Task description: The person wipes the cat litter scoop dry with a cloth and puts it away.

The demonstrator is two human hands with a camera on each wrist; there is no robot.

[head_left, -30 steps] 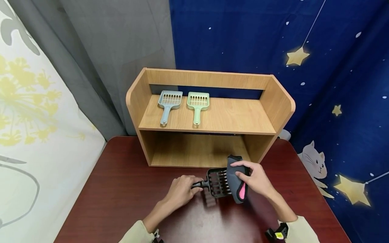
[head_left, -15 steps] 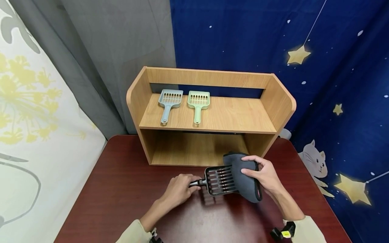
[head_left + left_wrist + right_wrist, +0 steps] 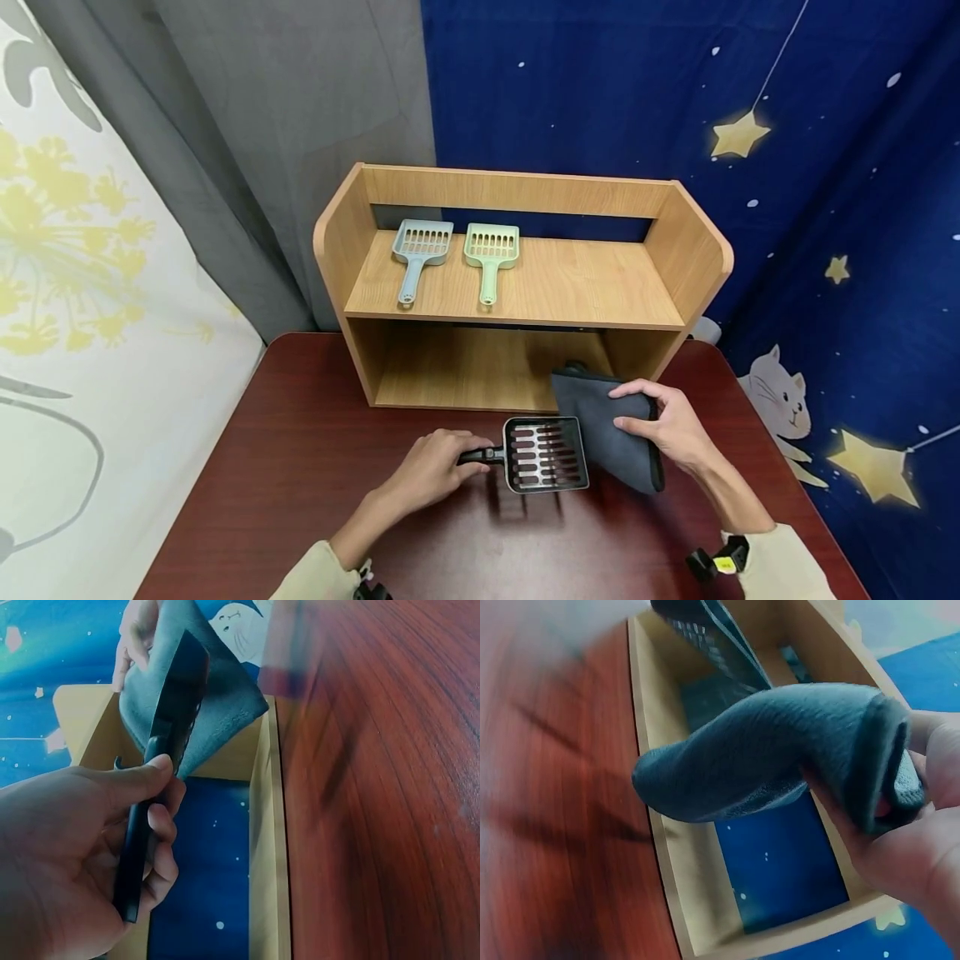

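Note:
My left hand (image 3: 435, 464) grips the handle of a black slotted litter scoop (image 3: 536, 456), held above the table with its pan toward the right. In the left wrist view my thumb lies along the dark handle and the fingers curl round it. A dark grey cloth (image 3: 611, 425) with black edging is pinched between the thumb and fingers of my right hand (image 3: 667, 422). The cloth hangs folded just right of the scoop's front edge. In the right wrist view the folded cloth (image 3: 765, 750) bends over, a bit of pink showing in its fold.
Behind the hands stands a two-level wooden shelf (image 3: 600, 283) on the dark red table (image 3: 300, 483). On its upper board lie a blue litter scoop (image 3: 415, 258) and a green one (image 3: 490, 258), handles forward. Grey and starry blue curtains hang behind.
The cloth has slid off the scoop's pan to the right with my right hand, uncovering the whole pan. My left hand has shifted slightly left with the scoop, its pan turning face up to view.

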